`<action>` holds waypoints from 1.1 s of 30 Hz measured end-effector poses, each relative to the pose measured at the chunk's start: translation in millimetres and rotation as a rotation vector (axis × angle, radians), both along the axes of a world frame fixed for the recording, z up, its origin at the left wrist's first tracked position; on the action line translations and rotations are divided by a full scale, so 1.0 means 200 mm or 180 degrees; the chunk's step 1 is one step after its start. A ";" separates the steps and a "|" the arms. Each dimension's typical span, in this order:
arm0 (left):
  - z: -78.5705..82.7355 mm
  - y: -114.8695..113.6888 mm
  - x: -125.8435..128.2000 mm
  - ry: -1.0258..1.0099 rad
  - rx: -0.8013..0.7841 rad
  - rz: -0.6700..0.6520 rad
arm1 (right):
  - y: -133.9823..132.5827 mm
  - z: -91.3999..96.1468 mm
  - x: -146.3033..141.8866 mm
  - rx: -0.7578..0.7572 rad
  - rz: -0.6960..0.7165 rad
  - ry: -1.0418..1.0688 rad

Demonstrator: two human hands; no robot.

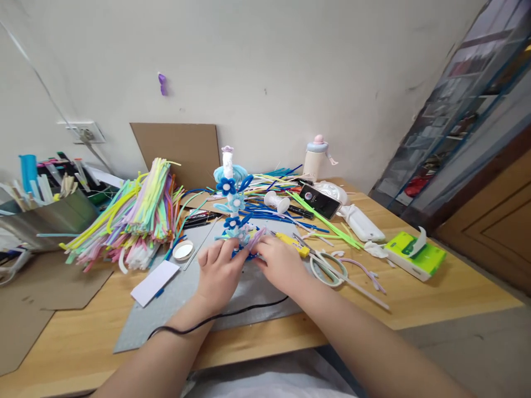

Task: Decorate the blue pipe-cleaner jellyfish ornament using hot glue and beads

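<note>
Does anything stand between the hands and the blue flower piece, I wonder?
Nothing visible does: the left hand and right hand are both at the foot of the flower piece. The cable crosses the left forearm, nearer the body.

Ornament point(234, 202) perhaps on mat point(143, 323), bottle point(315, 160) behind right

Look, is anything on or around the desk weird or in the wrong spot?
Yes: a black cord runs across the left forearm, which looks odd because it could get in the way. Nothing is clearly spilled or broken.
</note>
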State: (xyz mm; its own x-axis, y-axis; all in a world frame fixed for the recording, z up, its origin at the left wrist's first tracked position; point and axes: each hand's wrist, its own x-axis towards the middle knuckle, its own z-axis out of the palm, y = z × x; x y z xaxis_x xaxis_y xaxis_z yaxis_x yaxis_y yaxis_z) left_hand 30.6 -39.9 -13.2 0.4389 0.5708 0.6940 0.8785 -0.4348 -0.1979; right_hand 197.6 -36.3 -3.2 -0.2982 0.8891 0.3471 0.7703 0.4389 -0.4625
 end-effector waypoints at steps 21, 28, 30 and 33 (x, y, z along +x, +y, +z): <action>0.38 -0.49 -0.45 -0.1445 -0.5403 -0.1336 | 0.03 -0.15 -0.14 -0.0679 0.0011 0.1452; 0.11 -0.12 -0.13 -0.2970 -0.3182 -0.0266 | 0.01 -0.17 -0.17 -0.0594 -0.0141 0.1383; 0.04 -0.06 -0.07 -0.3168 -0.3092 -0.0137 | 0.00 -0.17 -0.17 -0.0541 -0.0156 0.1319; -0.01 -0.03 -0.03 -0.3334 -0.3013 -0.0072 | -0.01 -0.16 -0.17 -0.0450 -0.0161 0.1218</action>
State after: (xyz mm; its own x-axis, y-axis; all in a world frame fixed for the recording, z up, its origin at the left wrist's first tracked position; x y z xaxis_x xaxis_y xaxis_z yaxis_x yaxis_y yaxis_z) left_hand 23.8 -45.1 -14.7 -0.0185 0.9978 0.0632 0.4256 -0.0494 0.9036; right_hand 164.0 -37.3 -36.1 -0.1259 0.9463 0.2979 0.5501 0.3165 -0.7728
